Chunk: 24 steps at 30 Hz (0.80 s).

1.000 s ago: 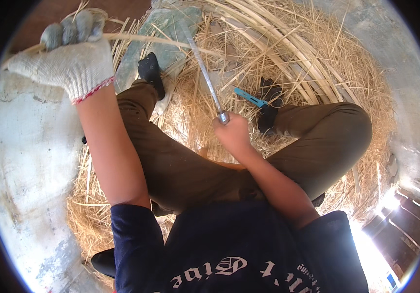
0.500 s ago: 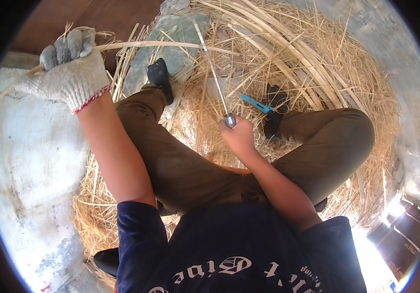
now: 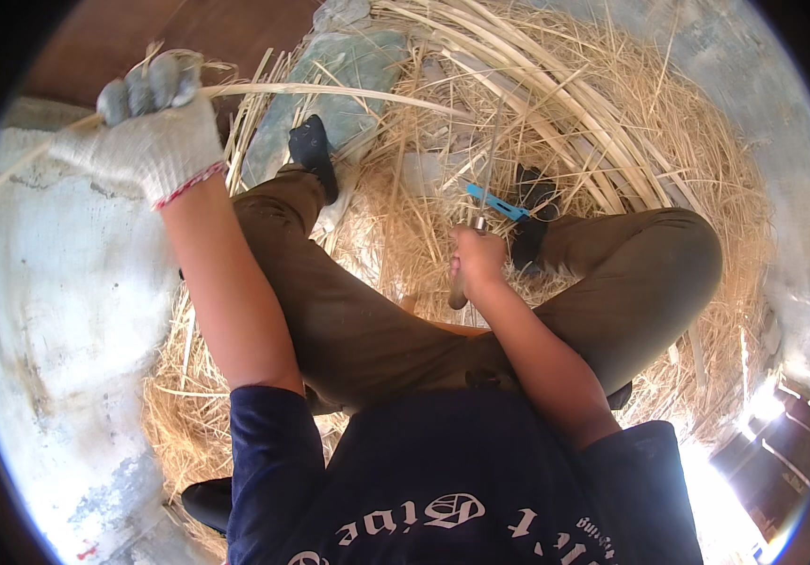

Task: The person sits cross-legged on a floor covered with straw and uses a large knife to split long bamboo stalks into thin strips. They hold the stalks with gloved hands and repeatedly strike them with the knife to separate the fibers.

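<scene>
My left hand point(image 3: 146, 132), in a white knit glove with grey fingers, is raised at the upper left and closed around a long pale strip point(image 3: 330, 89), which looks like split bamboo or cane. Its free end reaches right, across the view. Bare, my right hand point(image 3: 480, 254) grips the handle of a long, narrow-bladed knife point(image 3: 459, 290) in front of my right shin. A metal collar shows above the fist; the thin blade points away from me and is blurred, apart from or under the strip, I cannot tell. Beside it lies a light-blue flat tool point(image 3: 497, 201) near my right foot.
Loose shavings point(image 3: 405, 198) cover the floor around my legs. A bundle of pale strips point(image 3: 584, 104) curves along the far right. A greenish slab point(image 3: 358, 61) lies beyond my left foot. Grey, worn surfaces point(image 3: 75, 282) flank both sides.
My right hand has moved slightly right and turned, so the blade now points more to the right and the handle's butt shows. My left hand and the strip have shifted a little right.
</scene>
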Available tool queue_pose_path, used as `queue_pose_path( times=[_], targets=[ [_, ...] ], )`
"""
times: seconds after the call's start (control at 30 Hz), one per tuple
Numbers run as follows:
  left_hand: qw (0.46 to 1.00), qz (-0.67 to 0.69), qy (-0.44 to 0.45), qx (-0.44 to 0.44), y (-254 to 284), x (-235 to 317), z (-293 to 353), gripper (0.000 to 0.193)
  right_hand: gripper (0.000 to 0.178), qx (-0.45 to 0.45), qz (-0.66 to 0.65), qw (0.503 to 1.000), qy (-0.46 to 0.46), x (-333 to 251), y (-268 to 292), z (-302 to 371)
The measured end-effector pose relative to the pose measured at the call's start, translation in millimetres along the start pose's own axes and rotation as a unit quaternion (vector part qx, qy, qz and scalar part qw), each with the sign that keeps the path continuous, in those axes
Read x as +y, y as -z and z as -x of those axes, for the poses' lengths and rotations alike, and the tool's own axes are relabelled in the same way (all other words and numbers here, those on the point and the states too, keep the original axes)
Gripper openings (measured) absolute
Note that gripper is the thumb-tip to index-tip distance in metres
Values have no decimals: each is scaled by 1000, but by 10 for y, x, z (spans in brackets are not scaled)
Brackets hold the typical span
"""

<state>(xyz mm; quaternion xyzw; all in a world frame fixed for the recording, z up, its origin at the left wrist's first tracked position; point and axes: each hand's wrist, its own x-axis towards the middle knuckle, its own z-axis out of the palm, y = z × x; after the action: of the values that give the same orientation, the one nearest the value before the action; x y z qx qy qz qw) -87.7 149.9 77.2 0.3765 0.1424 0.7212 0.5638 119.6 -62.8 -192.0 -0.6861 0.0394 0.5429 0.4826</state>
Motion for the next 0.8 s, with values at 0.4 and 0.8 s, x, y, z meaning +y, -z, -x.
queue_pose_path(
  times=[0.4,0.8],
  targets=[
    [989,-130,36,60,-431,-872,365,78,25,-143,-127,977,-99,-104,7,198],
    [986,-140,8,89,-540,-1580,457,62,26,-224,8,974,-20,-108,-23,442]
  ],
)
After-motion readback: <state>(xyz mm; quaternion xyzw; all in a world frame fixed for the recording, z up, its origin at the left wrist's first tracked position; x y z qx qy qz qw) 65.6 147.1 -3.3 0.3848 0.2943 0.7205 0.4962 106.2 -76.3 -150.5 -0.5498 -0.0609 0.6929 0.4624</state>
